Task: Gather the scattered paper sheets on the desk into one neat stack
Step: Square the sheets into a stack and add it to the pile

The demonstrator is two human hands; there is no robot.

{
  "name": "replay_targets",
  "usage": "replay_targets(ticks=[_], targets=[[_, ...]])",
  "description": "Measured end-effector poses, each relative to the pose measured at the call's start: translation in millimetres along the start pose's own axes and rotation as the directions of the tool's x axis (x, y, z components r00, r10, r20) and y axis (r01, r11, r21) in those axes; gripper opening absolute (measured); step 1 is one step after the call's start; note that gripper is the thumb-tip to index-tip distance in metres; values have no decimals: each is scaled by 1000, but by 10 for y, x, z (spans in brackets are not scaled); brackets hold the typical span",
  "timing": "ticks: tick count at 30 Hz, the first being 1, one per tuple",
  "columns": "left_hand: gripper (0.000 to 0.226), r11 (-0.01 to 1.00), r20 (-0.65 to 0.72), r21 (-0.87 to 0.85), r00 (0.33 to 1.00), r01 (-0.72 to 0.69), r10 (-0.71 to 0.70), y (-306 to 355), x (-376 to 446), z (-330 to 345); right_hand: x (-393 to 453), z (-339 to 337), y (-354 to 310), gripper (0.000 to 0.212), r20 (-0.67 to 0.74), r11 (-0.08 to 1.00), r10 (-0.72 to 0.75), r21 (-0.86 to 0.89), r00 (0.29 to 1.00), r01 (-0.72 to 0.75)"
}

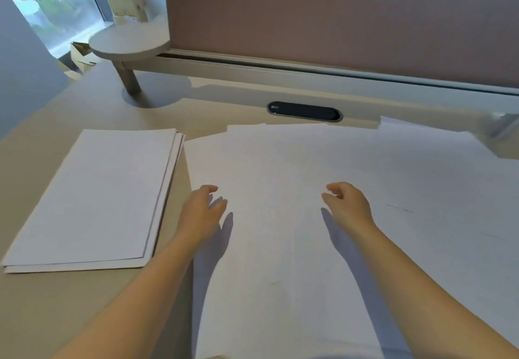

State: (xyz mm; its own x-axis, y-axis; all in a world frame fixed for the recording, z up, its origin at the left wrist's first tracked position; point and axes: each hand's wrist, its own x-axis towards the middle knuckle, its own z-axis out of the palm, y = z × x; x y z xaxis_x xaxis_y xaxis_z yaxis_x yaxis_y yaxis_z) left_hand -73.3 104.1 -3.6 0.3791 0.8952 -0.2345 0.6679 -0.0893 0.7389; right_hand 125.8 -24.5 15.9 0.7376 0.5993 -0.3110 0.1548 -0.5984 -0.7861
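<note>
Head view: beige desk lying before a mauve partition, window at far left. One stack of sheets sitting at left; loose overlapping sheets spreading centre to right, count unclear. Two hands: left hand and right hand hovering, fingers loosely curled, grasping nothing.

Office, desk with partition screen, cable port, window
</note>
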Motion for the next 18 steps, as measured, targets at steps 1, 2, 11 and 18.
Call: replay_targets(ticks=[1, 2, 11, 18], targets=[[50, 997, -1, 83, 1000, 4, -4, 35, -53, 139, 1, -179, 148, 40, -25, 998, -11, -57, 1000, 10], [56, 979, -10, 201, 1000, 22, -20, 53, -95, 254, 9, -337, 289, 45, -45, 987, -12, -161, 999, 5], [76, 828, 48, 540, 977, 151, -209, 126, -319, 672, 49, -994, 1164, 81, -28, 755, 208, -631, 978, -178], [70, 840, 188, 542, 979, -34, -82, 349, -295, 923, 115, -796, 1040, 80, 122, 776, 110, -630, 986, -9]])
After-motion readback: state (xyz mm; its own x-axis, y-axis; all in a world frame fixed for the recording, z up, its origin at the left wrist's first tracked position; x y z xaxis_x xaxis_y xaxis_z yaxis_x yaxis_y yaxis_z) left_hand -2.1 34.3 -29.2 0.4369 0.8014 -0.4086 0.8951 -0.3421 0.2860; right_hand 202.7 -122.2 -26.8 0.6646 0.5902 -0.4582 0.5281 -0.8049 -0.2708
